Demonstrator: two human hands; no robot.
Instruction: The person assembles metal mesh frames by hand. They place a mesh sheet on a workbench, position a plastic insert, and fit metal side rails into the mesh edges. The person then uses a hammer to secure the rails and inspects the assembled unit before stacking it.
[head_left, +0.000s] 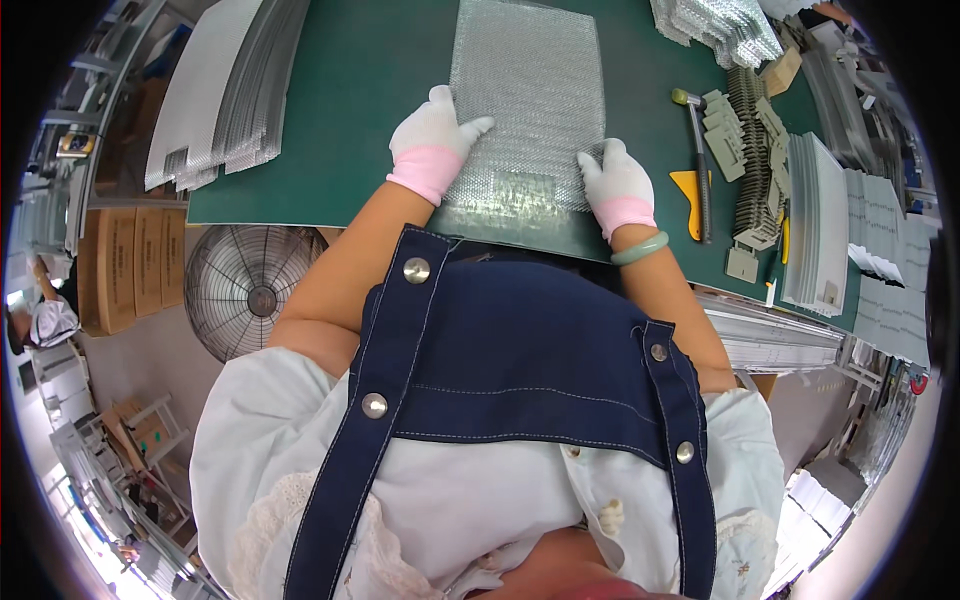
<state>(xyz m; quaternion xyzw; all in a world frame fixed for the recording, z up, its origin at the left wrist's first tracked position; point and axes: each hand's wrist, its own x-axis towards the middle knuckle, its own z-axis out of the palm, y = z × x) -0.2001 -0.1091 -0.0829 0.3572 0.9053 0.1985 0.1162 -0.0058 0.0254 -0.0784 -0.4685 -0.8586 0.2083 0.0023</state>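
Silvery bubble-wrap sheet [530,90] is lying between the left hand [432,145] and right hand [618,188], long axis running out from the worktop's [350,100] near edge, thumbs [478,127] spreading from fingers [440,95], right hand nearer that edge.

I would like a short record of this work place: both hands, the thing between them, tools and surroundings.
Left hand: white and pink glove, at the left edge of the textured sheet
Right hand: similar glove, at its right edge
Sheet: silvery, between the hands
Table: green top
Tools: hammer, beside a yellow flat tool
Left side: stack of sheets, round fan, brown boxes
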